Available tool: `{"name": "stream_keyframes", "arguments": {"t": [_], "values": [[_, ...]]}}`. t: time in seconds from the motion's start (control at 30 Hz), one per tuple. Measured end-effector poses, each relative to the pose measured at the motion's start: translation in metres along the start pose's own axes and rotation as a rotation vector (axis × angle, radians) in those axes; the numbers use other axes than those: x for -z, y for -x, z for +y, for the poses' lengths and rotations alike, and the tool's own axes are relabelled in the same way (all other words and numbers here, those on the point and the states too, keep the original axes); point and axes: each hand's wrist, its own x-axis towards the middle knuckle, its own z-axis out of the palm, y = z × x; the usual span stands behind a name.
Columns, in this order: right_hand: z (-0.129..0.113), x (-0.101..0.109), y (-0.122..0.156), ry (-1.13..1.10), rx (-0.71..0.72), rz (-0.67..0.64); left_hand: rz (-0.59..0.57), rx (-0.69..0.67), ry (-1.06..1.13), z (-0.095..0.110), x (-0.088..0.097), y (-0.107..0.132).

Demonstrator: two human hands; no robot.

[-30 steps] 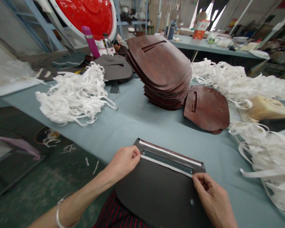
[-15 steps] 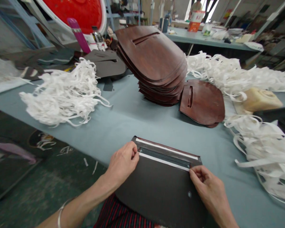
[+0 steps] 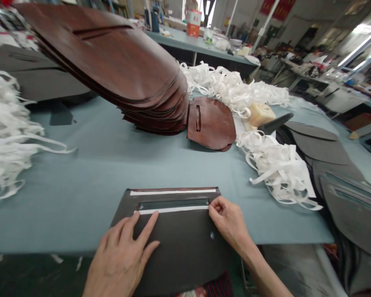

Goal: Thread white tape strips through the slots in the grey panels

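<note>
A dark leather panel (image 3: 179, 243) lies at the table's near edge, its slot flanked by two white tape strips (image 3: 173, 209). My left hand (image 3: 123, 255) rests flat on the panel, fingers spread, index fingertip near the lower strip. My right hand (image 3: 228, 222) pinches the right end of the lower white strip with thumb and fingers together.
A tall stack of brown leather panels (image 3: 117, 70) leans at the back, a single brown panel (image 3: 212, 123) beside it. Heaps of peeled white strips (image 3: 275, 165) lie right and far left (image 3: 3, 132). Dark panels (image 3: 336, 173) pile at the right edge. Grey table (image 3: 80, 173).
The view swung right and closer. My left hand left the strip's left end and now lies flat on the panel. My right hand stays pinched at the strip's right end.
</note>
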Motion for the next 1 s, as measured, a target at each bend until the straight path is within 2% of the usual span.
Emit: {"name": "stream_keyframes", "arguments": {"t": [0.17, 0.27, 0.33, 0.4, 0.5, 0.6, 0.67, 0.77, 0.87, 0.9, 1.0], "values": [[-0.003, -0.001, -0.002, 0.142, -0.024, 0.013, -0.017, 0.001, -0.060, 0.007, -0.002, 0.001], [-0.006, -0.004, -0.001, 0.246, -0.031, 0.015, -0.004, -0.017, -0.061, -0.003, -0.004, -0.004], [-0.010, -0.008, 0.000, 0.315, 0.016, 0.012, 0.005, -0.033, -0.064, -0.016, -0.005, -0.012], [-0.018, -0.014, 0.003, 0.396, 0.129, 0.019, 0.024, -0.046, -0.069, -0.027, -0.004, -0.023], [-0.033, -0.027, 0.004, 0.462, 0.416, 0.023, 0.059, -0.060, -0.068, -0.031, -0.001, -0.037], [-0.044, -0.041, 0.002, 0.470, 0.687, -0.033, 0.048, -0.119, -0.014, -0.014, -0.001, -0.045], [-0.046, -0.046, 0.000, 0.459, 0.734, -0.060, 0.025, -0.118, 0.024, 0.002, 0.000, -0.047], [-0.044, -0.045, -0.005, 0.389, 0.696, -0.079, 0.020, -0.070, 0.092, 0.011, 0.004, -0.050], [-0.046, -0.042, -0.010, 0.357, 0.676, -0.096, 0.054, -0.038, 0.202, -0.004, 0.008, -0.056], [-0.049, -0.042, -0.012, 0.353, 0.679, -0.092, 0.086, 0.020, 0.224, -0.013, 0.008, -0.058], [-0.059, -0.050, -0.017, 0.280, 0.747, -0.063, 0.158, 0.309, 0.259, -0.045, 0.001, -0.062]]}}
